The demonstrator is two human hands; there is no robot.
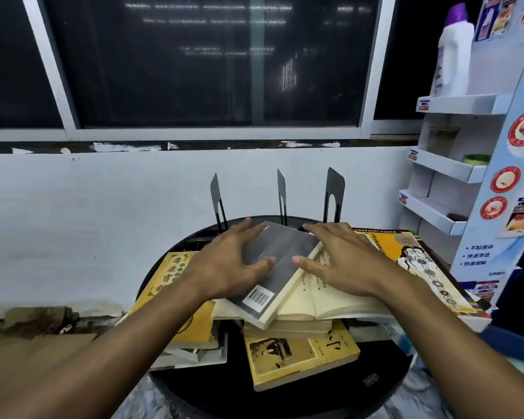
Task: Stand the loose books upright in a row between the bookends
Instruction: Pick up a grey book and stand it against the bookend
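Observation:
Three black metal bookends (281,195) stand upright at the back of a round black table (285,397). Several loose books lie flat in a heap in front of them. On top lies a grey-covered book (277,255), back cover up with a barcode. My left hand (227,267) rests spread on its left side, thumb on the cover. My right hand (342,261) lies spread on an open cream-paged book (312,294) just right of it, thumb near the grey book's edge. Yellow books lie at the left (167,276), front (300,355) and right (418,255).
A white wall and a dark window stand behind the table. A white cardboard display shelf (454,164) with a white bottle (454,52) rises at the right, close to the table's edge. Cardboard lies on the floor at the left.

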